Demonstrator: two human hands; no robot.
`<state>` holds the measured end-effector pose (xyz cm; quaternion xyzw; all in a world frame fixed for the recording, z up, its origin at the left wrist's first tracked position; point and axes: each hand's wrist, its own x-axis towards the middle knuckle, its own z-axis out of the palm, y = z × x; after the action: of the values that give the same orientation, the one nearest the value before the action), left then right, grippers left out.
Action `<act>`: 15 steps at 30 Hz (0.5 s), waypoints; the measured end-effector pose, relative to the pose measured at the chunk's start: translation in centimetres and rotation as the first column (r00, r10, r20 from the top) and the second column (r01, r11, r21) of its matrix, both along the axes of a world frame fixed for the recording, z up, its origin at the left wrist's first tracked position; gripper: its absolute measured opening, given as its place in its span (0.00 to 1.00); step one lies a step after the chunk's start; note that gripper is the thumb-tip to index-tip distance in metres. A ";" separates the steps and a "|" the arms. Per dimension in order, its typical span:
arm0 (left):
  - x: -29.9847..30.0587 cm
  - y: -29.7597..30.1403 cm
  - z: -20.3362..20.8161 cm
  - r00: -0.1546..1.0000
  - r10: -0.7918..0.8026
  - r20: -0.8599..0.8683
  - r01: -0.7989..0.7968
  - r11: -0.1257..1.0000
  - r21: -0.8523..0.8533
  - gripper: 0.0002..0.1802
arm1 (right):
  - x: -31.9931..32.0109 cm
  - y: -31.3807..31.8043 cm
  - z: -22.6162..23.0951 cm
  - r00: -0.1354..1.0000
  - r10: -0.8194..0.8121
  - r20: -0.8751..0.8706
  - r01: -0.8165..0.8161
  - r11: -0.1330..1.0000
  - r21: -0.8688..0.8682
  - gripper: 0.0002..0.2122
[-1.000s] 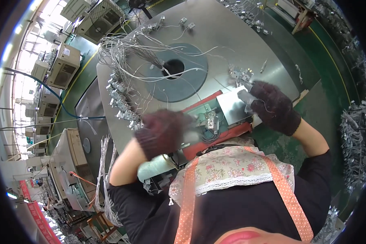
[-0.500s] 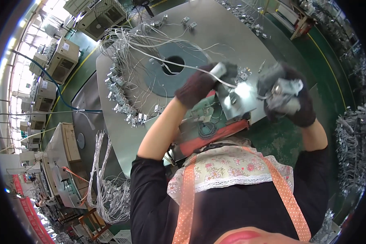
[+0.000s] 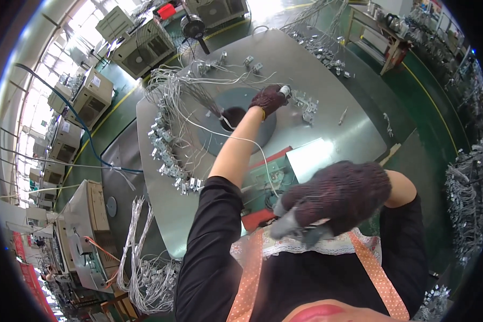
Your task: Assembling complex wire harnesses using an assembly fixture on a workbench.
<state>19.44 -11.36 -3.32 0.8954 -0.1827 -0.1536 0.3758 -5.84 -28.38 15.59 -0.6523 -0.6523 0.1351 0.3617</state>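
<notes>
My left hand [image 3: 269, 100], in a dark knitted glove with grey fingertips, reaches across the metal table to a small cluster of silver metal brackets [image 3: 308, 108]. Its fingers look curled, and what they grip, if anything, is hidden. Close to my chest is my right hand [image 3: 338, 196], gloved alike and smeared by motion, its grey fingertips pinched together. A white cable [image 3: 258, 147] runs from the table's centre hole [image 3: 234, 118] to those fingertips; the cable's end is hidden there. Below the hands lies a green fixture [image 3: 268, 180] with a red edge and a bright metal plate [image 3: 307, 155].
Many wired brackets [image 3: 169, 147] line the table's left side, beside a tangle of pale cables [image 3: 169, 80]. A thin tool [image 3: 343, 115] lies on the right part of the tabletop [image 3: 354, 134]. Bundled cables [image 3: 131, 247] hang at left. A fan [image 3: 193, 27] stands beyond the far edge.
My right hand has come from the right side, where it held a metal part, in toward my chest. My left arm now stretches farther over the table, and the view has shifted.
</notes>
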 end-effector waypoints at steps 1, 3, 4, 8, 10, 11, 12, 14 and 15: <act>-0.1 -0.5 -0.3 0.996 0.054 0.073 -0.049 0.996 -0.071 0.22 | 0.4 0.5 -0.1 1.000 -0.009 0.001 0.009 1.000 0.001 0.30; -0.8 -0.4 -1.2 0.992 0.028 0.125 -0.034 0.998 0.054 0.25 | 1.5 1.3 -1.2 0.982 -0.034 -0.186 0.014 0.994 -0.110 0.32; -1.7 -0.9 -1.7 0.985 -0.069 0.156 0.053 0.993 0.103 0.26 | 1.7 0.5 -3.6 0.973 -0.055 -0.225 0.030 0.993 -0.111 0.25; -5.7 0.4 -2.0 0.968 -0.252 -0.014 0.250 0.948 0.195 0.27 | 2.0 0.8 -6.7 0.925 0.208 -0.320 -0.256 0.960 -0.117 0.24; -6.8 2.2 -3.0 0.954 -0.292 -0.067 0.299 0.919 0.255 0.26 | 2.6 1.9 -6.2 0.884 0.284 -0.370 -0.325 0.944 -0.053 0.24; -7.5 2.6 -2.9 0.956 -0.282 -0.080 0.293 0.921 0.256 0.26 | 3.3 2.3 -5.9 0.845 0.345 -0.409 -0.376 0.927 0.007 0.25; -8.4 2.7 -2.8 0.968 -0.251 -0.008 0.240 0.917 0.318 0.25 | 3.9 2.6 -4.8 0.799 0.312 -0.513 -0.429 0.895 -0.124 0.25; -9.4 1.9 -2.1 0.981 -0.165 0.104 0.105 0.896 0.432 0.24 | 5.4 0.6 -11.6 0.783 0.221 -0.582 -0.305 0.951 -0.049 0.25; -9.1 2.1 -3.0 0.984 -0.149 0.097 0.094 0.898 0.430 0.24 | 5.4 0.2 -14.0 0.749 0.143 -0.647 -0.179 0.984 0.010 0.24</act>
<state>10.34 -9.31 -6.36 0.9504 -0.2243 -0.1551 0.1494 -0.41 -28.15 1.60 -0.5167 -0.5379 0.3988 0.5336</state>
